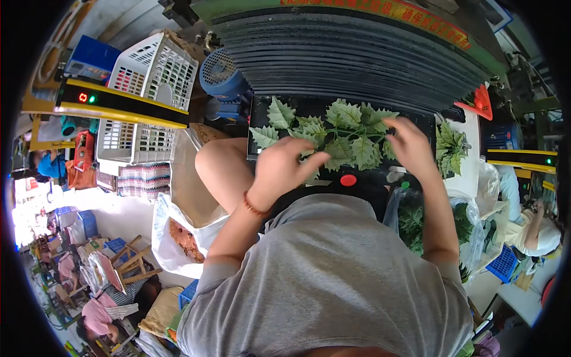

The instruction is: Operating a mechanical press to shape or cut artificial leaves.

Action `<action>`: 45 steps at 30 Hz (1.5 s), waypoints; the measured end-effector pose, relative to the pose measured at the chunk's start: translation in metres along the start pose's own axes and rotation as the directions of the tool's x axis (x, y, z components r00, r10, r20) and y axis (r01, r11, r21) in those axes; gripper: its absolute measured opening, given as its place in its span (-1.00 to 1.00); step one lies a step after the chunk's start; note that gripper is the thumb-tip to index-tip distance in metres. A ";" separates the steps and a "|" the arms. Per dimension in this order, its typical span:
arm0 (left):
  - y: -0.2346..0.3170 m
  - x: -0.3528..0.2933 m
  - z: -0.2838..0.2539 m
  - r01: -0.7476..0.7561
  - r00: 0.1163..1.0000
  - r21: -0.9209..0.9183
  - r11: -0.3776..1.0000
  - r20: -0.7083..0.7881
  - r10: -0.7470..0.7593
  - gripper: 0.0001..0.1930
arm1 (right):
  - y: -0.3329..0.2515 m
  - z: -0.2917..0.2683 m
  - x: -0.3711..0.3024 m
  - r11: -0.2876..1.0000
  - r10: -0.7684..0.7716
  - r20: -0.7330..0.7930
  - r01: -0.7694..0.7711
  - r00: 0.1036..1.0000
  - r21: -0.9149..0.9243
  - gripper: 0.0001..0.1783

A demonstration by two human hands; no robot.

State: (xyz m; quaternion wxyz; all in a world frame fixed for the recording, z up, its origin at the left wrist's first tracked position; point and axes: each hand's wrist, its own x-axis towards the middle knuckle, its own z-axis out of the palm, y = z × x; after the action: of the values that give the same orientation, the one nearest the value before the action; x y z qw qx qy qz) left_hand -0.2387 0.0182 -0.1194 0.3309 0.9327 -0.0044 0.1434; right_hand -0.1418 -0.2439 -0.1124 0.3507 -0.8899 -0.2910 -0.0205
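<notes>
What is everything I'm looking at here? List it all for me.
Green artificial leaves: a cluster, green, on the black tray in front of the person.
Black flat tray: one, black, under the leaves.
White plastic lattice basket: one, white, upper left.
Blue motor housing: one, blue, right of the basket.
Red round button: one, red, below the tray.
Clear plastic bag of green leaves: one, clear, at right.
Blue crate: one, blue, lower right.
Left hand: on the leaves, fingers bent.
Right hand: on the leaves.

Green serrated artificial leaves (345, 134) lie spread flat across a black tray (257, 122).
</notes>
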 end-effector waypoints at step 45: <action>0.016 0.033 -0.003 0.330 0.903 -0.600 0.729 0.426 -0.058 -0.88 | -0.036 0.032 0.032 0.645 -0.058 0.254 -0.158 0.965 0.748 -0.79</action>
State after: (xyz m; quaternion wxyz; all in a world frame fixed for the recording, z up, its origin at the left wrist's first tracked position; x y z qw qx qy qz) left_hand -0.2099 0.0105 -0.0981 0.6441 0.7598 -0.0190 -0.0861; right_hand -0.1399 -0.1860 -0.1064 0.6522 -0.6621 -0.2901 0.2282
